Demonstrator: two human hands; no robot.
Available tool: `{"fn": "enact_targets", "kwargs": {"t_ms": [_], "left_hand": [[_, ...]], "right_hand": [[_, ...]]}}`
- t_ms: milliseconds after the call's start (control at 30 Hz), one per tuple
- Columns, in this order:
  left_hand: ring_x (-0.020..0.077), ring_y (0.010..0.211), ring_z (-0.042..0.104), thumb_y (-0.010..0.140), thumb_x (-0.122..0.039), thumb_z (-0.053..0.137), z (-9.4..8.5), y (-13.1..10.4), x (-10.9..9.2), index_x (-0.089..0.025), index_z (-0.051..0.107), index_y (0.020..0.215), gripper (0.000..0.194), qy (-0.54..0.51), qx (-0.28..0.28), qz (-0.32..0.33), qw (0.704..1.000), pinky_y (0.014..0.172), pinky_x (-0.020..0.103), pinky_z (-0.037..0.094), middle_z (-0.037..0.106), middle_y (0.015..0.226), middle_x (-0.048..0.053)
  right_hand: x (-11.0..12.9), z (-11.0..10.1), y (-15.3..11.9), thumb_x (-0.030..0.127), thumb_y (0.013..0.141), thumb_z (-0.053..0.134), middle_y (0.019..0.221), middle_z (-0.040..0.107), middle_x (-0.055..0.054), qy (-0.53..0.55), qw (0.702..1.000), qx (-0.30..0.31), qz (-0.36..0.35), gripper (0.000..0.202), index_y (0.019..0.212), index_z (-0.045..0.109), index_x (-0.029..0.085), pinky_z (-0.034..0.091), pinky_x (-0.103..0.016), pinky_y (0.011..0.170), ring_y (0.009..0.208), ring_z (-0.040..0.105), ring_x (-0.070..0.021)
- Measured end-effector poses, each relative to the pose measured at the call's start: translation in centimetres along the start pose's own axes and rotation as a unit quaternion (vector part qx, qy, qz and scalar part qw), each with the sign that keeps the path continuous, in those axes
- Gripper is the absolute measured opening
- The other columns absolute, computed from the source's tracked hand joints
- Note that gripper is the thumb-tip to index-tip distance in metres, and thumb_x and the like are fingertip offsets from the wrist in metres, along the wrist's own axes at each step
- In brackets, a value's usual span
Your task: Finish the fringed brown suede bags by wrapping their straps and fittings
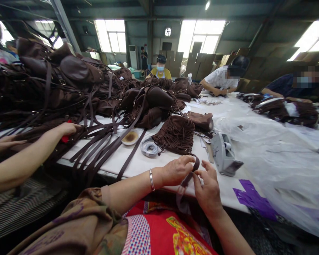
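My left hand, with a silver bangle on its wrist, has its fingers closed on a dark brown strap at the table's front edge. Opposite it, my right hand pinches the same strap between thumb and forefinger. A translucent strip hangs below the fingers; how it joins the strap is hard to make out. Just beyond my hands lies a brown fringed bag. A coil of clear strip rests to its left, and a grey-white box-like holder stands to the right.
Brown bags and straps are heaped at the left and middle. A shallow dish has brown residue inside. Clear plastic sheeting covers the right side, near purple tape. A co-worker's arms reach in from the left; other people work across the table.
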State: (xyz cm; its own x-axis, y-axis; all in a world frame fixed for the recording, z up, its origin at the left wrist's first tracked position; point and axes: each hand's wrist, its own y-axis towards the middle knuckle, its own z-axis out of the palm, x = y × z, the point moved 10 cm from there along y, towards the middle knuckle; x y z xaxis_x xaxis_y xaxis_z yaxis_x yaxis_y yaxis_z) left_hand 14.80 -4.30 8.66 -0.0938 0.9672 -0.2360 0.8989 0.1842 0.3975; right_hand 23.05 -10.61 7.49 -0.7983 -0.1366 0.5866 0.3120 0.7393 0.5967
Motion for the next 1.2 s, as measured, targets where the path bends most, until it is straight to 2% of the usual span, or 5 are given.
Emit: {"fn": "enact_targets", "kwargs": {"t_ms": [100, 400, 600, 833, 1200], "left_hand": [[0.0219, 0.119, 0.054, 0.089, -0.006, 0.044, 0.1, 0.8, 0.3, -0.012, 0.050, 0.109, 0.022, -0.021, 0.013, 0.013, 1.000, 0.093, 0.031, 0.051, 0.048, 0.136, 0.019], [0.0213, 0.089, 0.062, 0.086, -0.009, 0.050, 3.3, 1.9, 2.2, -0.012, 0.053, 0.104, 0.019, -0.021, 0.109, -0.043, 0.993, 0.075, 0.032, 0.054, 0.060, 0.102, 0.013], [0.0305, 0.135, 0.040, 0.085, -0.006, 0.051, 4.1, 3.4, 3.0, -0.009, 0.057, 0.096, 0.013, -0.002, 0.107, -0.001, 0.994, 0.089, 0.033, 0.055, 0.054, 0.122, 0.023], [0.0309, 0.145, 0.028, 0.083, -0.002, 0.050, 2.9, 4.4, 2.9, -0.010, 0.058, 0.091, 0.014, 0.021, 0.128, 0.046, 0.990, 0.091, 0.033, 0.054, 0.060, 0.115, 0.025], [0.0220, 0.091, 0.061, 0.082, -0.008, 0.057, 4.2, 4.7, 3.0, -0.012, 0.057, 0.092, 0.010, 0.029, 0.208, 0.021, 0.978, 0.079, 0.030, 0.052, 0.061, 0.100, 0.014]], "right_hand": [[0.0, 0.1, 0.5, 0.028, 0.095, 0.048, 0.123, 0.061, -0.015, 0.023, 1.000, 0.016, -0.006, 0.017, 0.091, 0.063, 0.020, 0.043, -0.049, 0.104, 0.120, 0.056, -0.0266], [-3.4, 2.0, -0.3, 0.034, 0.094, 0.050, 0.109, 0.066, -0.013, 0.060, 0.990, 0.071, 0.104, 0.019, 0.090, 0.064, 0.021, 0.052, -0.042, 0.087, 0.100, 0.062, -0.0242], [-5.6, 3.0, 1.2, 0.030, 0.089, 0.053, 0.143, 0.045, -0.015, 0.006, 0.994, 0.098, 0.051, 0.017, 0.081, 0.063, 0.019, 0.036, -0.054, 0.110, 0.132, 0.045, -0.0306], [-4.4, 2.7, 2.5, 0.026, 0.091, 0.051, 0.149, 0.038, -0.015, -0.030, 0.994, 0.105, -0.018, 0.014, 0.085, 0.062, 0.020, 0.037, -0.057, 0.107, 0.141, 0.035, -0.0326], [-5.2, 3.3, 1.8, 0.031, 0.094, 0.047, 0.095, 0.067, -0.010, 0.033, 0.993, 0.102, 0.049, 0.017, 0.089, 0.060, 0.021, 0.049, -0.041, 0.086, 0.092, 0.062, -0.0235]]}}
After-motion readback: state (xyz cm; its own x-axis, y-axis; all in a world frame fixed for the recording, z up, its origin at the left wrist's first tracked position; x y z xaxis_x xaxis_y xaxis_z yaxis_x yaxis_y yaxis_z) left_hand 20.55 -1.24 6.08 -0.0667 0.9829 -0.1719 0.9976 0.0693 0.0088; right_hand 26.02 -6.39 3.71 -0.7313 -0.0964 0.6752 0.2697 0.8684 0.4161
